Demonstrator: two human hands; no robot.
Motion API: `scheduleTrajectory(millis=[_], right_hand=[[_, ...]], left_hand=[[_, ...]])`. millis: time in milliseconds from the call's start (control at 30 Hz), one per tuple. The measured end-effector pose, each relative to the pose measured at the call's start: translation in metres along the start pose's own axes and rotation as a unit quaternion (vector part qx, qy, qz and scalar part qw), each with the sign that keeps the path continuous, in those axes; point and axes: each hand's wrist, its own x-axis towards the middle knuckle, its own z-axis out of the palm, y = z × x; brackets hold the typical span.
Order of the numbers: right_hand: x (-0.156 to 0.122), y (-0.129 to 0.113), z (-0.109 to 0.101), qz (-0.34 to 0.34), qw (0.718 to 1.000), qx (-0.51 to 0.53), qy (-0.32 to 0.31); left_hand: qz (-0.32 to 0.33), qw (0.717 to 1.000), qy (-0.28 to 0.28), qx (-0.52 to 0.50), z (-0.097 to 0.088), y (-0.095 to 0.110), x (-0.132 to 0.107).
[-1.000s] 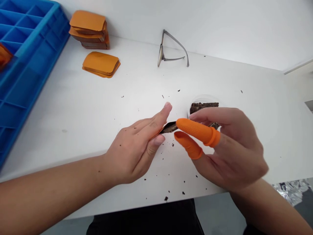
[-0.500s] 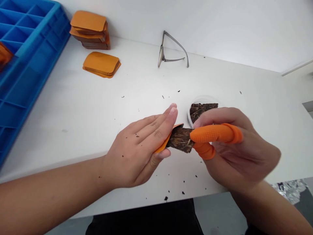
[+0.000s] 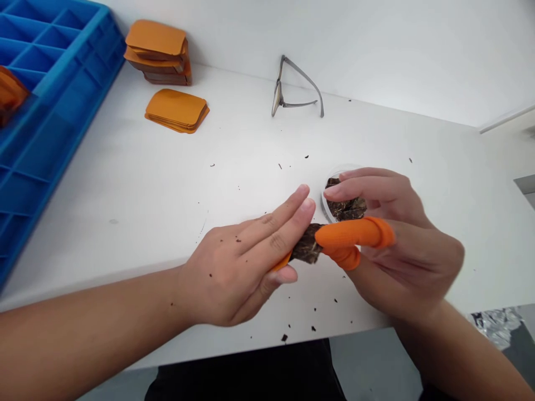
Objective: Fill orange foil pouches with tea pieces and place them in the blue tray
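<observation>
My left hand (image 3: 246,262) is closed around a small orange pouch (image 3: 282,262), most of which lies hidden under the fingers. A dark brown piece of pressed leaf (image 3: 306,245) sticks out of the pouch's mouth on the right. Its outer end is pinched between the thumb and index finger of my right hand (image 3: 401,245), both wearing orange textured finger cots (image 3: 355,233). Behind the right hand stands a round clear tub (image 3: 325,205) holding more dark pressed pieces (image 3: 346,207), partly covered by my fingers.
At the back left are a tall stack of orange pouches (image 3: 156,39) and a lower stack (image 3: 178,108). A blue divided crate (image 3: 79,94) fills the left side. Folded-open glasses (image 3: 279,94) lie at the back. Dark crumbs dot the white table (image 3: 146,189); crumpled foil (image 3: 497,326) is at lower right.
My right hand has moved left, and the brown piece now sits deeper in the pouch, with less of it showing. The left fingers cover more of the pouch's opening.
</observation>
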Motion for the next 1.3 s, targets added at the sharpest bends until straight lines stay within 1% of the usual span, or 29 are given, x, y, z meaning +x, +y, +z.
scheduleTrajectory(millis=[133,200,267,333,467,600,700,867,967,1100,1167,1233,1300], right_hand=[[0.0,-0.006,0.002,0.034,0.999,-0.033,0.005],[-0.001,-0.01,0.002,0.039,0.999,-0.036,0.008],[-0.001,-0.013,0.003,0.035,0.998,-0.047,0.007],[-0.001,-0.014,0.003,0.021,0.998,-0.059,0.019],[-0.003,-0.009,0.003,0.003,0.998,-0.048,0.045],[-0.003,-0.003,0.003,0.009,1.0,0.008,0.02],[-0.003,-0.001,0.003,0.028,0.999,0.045,0.005],[-0.002,-0.003,0.001,0.065,0.993,0.078,-0.058],[0.0,-0.004,-0.003,0.071,0.992,0.072,-0.081],[0.004,-0.003,-0.008,0.04,0.99,0.064,-0.121],[0.005,-0.003,-0.009,0.029,0.988,0.058,-0.14],[0.005,-0.004,-0.009,0.039,0.985,0.061,-0.155],[0.005,-0.005,-0.01,0.067,0.981,0.077,-0.164]], left_hand=[[-0.016,0.999,0.018,0.025,0.001,-0.001,-0.001],[-0.015,0.999,0.016,0.028,0.0,-0.001,0.001],[-0.007,1.0,0.013,0.023,-0.002,-0.001,0.002],[0.001,1.0,0.011,0.017,-0.003,0.0,0.004],[0.01,1.0,0.01,0.013,-0.003,0.0,0.006],[0.041,0.998,0.027,0.025,-0.002,-0.002,0.006],[0.054,0.998,0.035,0.022,-0.001,-0.003,0.006],[0.067,0.997,0.033,0.007,-0.001,-0.003,0.006],[0.063,0.997,0.036,0.02,0.0,-0.004,0.006],[0.059,0.998,0.034,0.017,0.0,-0.005,0.006],[0.04,0.998,0.037,0.015,0.0,-0.005,0.006],[0.018,0.999,0.039,0.014,0.0,-0.005,0.005],[0.004,0.999,0.041,0.011,0.0,-0.005,0.004]])
